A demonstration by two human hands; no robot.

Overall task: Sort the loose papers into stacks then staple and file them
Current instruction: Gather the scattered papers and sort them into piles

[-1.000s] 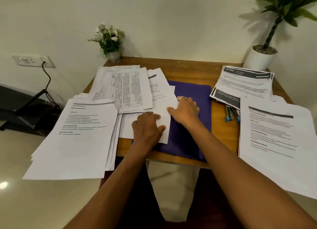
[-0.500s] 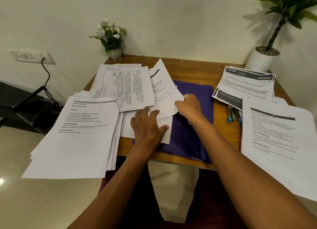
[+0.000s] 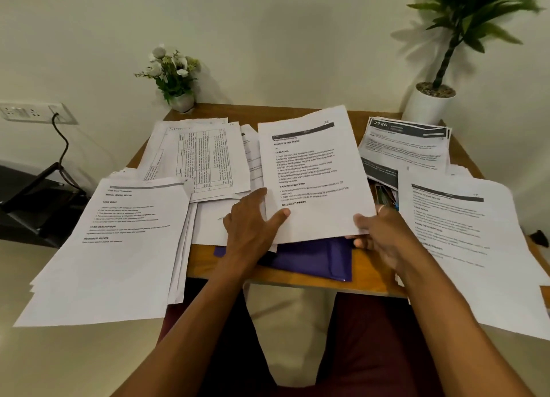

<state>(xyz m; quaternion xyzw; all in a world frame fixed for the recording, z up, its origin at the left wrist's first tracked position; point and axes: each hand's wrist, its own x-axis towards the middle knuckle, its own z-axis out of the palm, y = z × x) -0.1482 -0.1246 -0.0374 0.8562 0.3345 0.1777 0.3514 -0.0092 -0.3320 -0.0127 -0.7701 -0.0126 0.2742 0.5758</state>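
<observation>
Wooden counter (image 3: 253, 113) set against a pale wall, with a socket (image 3: 29, 112) and a cable (image 3: 61, 146) at left. Flowers (image 3: 175, 78) stand at the back left corner, a potted plant (image 3: 434, 98) at the back right. Printed papers cover most of the surface: a left stack (image 3: 119, 241) and a right stack (image 3: 470, 241) overhang the front edge, table sheets (image 3: 202, 158) lie behind the left stack, and a dark-headed stack (image 3: 404, 146) lies at the back right. A purple folder (image 3: 315, 259) lies at centre front. One sheet (image 3: 312, 173) is raised over the folder, far edge tilted up. Right hand (image 3: 384, 235) pinches its near right corner, thumb on top and fingers beneath. Left hand (image 3: 253, 227) is spread at its near left corner, fingers straight, thumb resting on the page.
</observation>
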